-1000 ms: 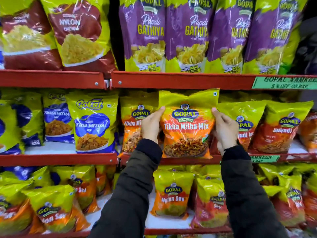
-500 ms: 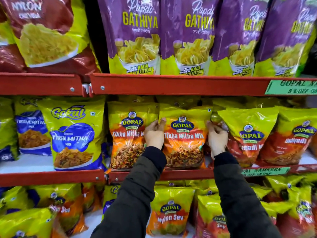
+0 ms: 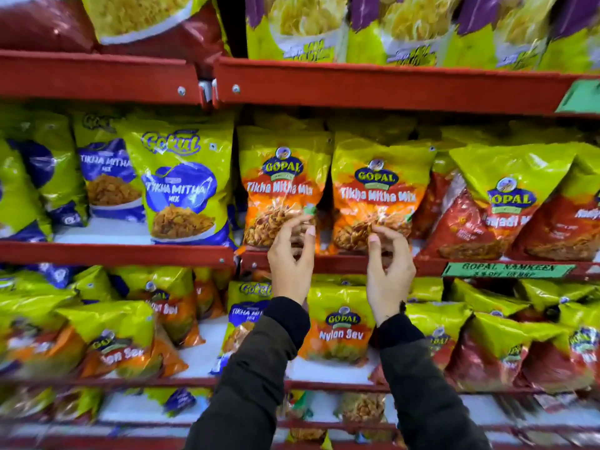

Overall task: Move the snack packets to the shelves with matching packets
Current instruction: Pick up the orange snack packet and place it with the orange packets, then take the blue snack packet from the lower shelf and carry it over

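Two orange-and-yellow Gopal Tikha Mitha Mix packets stand upright side by side on the red middle shelf (image 3: pixel 342 264). They are the left packet (image 3: pixel 282 186) and the right packet (image 3: pixel 378 190). My left hand (image 3: pixel 290 267) is raised in front of the left packet's lower edge, fingers apart and curled, holding nothing. In front of the right packet's lower edge is my right hand (image 3: pixel 389 274), likewise empty with loose fingers. Both dark sleeves reach up from the bottom of the view.
Blue-and-yellow Gokul Tikha Mitha packets (image 3: pixel 181 190) stand to the left, red Gopal packets (image 3: pixel 506 206) to the right. Nylon Sev packets (image 3: pixel 341 323) and one Gokul packet (image 3: pixel 246 306) fill the shelf below. Purple packets (image 3: pixel 406 24) sit above. A green price tag (image 3: pixel 506 270) hangs on the shelf edge.
Both hands held the Tikha Mitha Mix packet by its sides, set it on the middle shelf beside its match, then let go and dropped to its lower edge. The view has tilted down.
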Demonstrator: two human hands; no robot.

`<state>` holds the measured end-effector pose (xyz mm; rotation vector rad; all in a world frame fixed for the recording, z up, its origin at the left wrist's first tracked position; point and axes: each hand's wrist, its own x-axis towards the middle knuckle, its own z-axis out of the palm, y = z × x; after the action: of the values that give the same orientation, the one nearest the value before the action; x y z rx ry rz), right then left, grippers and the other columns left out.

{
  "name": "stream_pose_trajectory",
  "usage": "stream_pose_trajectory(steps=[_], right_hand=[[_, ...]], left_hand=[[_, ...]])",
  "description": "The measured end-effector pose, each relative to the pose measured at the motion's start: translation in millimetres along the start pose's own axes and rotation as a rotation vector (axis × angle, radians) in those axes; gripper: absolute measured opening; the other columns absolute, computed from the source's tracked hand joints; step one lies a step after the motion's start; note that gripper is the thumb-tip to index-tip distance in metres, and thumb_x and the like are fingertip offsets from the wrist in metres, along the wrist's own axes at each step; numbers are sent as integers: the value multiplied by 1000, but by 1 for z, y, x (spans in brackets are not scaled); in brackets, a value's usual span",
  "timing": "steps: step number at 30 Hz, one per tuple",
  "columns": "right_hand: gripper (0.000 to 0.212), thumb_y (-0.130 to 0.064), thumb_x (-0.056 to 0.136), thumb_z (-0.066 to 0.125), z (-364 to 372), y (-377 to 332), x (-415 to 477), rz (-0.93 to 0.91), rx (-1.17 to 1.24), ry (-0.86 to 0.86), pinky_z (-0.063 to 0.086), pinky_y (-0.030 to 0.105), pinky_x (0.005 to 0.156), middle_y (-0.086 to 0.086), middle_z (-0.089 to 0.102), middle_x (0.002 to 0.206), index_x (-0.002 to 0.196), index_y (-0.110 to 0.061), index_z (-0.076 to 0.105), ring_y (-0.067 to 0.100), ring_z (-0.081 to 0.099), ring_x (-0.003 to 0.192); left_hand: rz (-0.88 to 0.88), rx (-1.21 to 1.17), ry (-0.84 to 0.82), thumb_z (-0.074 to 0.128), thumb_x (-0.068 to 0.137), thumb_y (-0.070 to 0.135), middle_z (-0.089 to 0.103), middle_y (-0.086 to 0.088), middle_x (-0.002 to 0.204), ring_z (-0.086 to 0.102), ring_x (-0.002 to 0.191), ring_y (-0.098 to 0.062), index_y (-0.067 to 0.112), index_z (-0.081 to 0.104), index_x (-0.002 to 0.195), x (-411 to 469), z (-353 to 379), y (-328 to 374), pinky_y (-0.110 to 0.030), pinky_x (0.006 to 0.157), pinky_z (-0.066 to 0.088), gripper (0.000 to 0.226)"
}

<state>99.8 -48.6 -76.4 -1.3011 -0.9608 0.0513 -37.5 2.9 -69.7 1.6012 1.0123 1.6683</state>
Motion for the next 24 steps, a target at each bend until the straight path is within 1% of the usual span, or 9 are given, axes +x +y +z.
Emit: stream_pose_trajectory(steps=[4, 8, 11, 13, 15, 17, 19, 21, 24], right_hand=[[16, -35, 99, 55, 22, 11, -57, 107, 5, -150, 42, 7, 64, -7, 71, 97, 106, -27, 67, 0, 64, 86], [10, -25, 98, 58, 52, 40, -97, 271, -24, -397, 50, 18, 68, -4, 73, 86, 99, -25, 67, 8, 67, 79], [18, -19, 99, 58, 78, 76, -119, 414, -145, -630, 45, 13, 70, 5, 73, 93, 106, -10, 71, 9, 65, 78], [23, -20, 100, 56, 95, 100, -130, 519, -229, -759, 42, 8, 67, 4, 69, 96, 111, -6, 70, 6, 60, 77], [27, -26, 101, 54, 117, 124, -136, 677, -280, -836, 47, 22, 80, 5, 67, 97, 112, -6, 69, 14, 58, 88], [24, -32, 101, 51, 138, 144, -139, 849, -261, -863, 46, 30, 78, 5, 64, 91, 102, -12, 65, 19, 57, 85], [42, -43, 101, 48, 153, 158, -140, 989, -289, -895, 48, 35, 98, 12, 64, 119, 125, -11, 61, 26, 61, 112], [63, -48, 101, 45, 164, 169, -143, 1061, -301, -898, 36, 44, 118, 11, 47, 154, 149, -7, 43, 31, 44, 143], [58, -42, 102, 44, 171, 176, -152, 1015, -294, -873, 32, 39, 120, 15, 46, 155, 149, -7, 44, 31, 43, 144]], left_hand=[[-89, 107, -8, 51, 98, 37, 72, 5, 94, 64, 76, -10, 35, 62, 110, -29, -46, -32, -20, 62, 50, 17], [-201, 191, -20, 46, 101, 29, 73, 2, 97, 66, 91, -10, 22, 65, 106, -49, -89, -81, -22, 75, 49, 21], [-404, 220, -43, 47, 100, 23, 71, -7, 110, 64, 106, -20, 12, 64, 109, -52, -113, -130, -34, 93, 48, 22], [-577, 244, -62, 48, 100, 26, 66, -8, 120, 59, 116, -26, 10, 60, 119, -50, -122, -160, -30, 95, 43, 28], [-793, 229, -56, 48, 100, 32, 59, -12, 132, 53, 126, -28, 7, 54, 130, -41, -127, -191, -27, 99, 38, 39], [-942, 243, -101, 45, 100, 36, 52, -18, 142, 47, 134, -31, 2, 48, 136, -34, -131, -222, -30, 108, 35, 50], [-1016, 277, -177, 42, 101, 38, 52, -21, 142, 47, 134, -35, 1, 51, 133, -30, -132, -246, -32, 104, 35, 50], [-1107, 256, -206, 42, 100, 43, 52, -18, 143, 47, 132, -35, 6, 49, 135, -28, -130, -261, -31, 103, 35, 52], [-1182, 247, -265, 40, 98, 50, 47, -16, 148, 45, 135, -33, 11, 40, 144, -28, -130, -272, -36, 111, 34, 59]])
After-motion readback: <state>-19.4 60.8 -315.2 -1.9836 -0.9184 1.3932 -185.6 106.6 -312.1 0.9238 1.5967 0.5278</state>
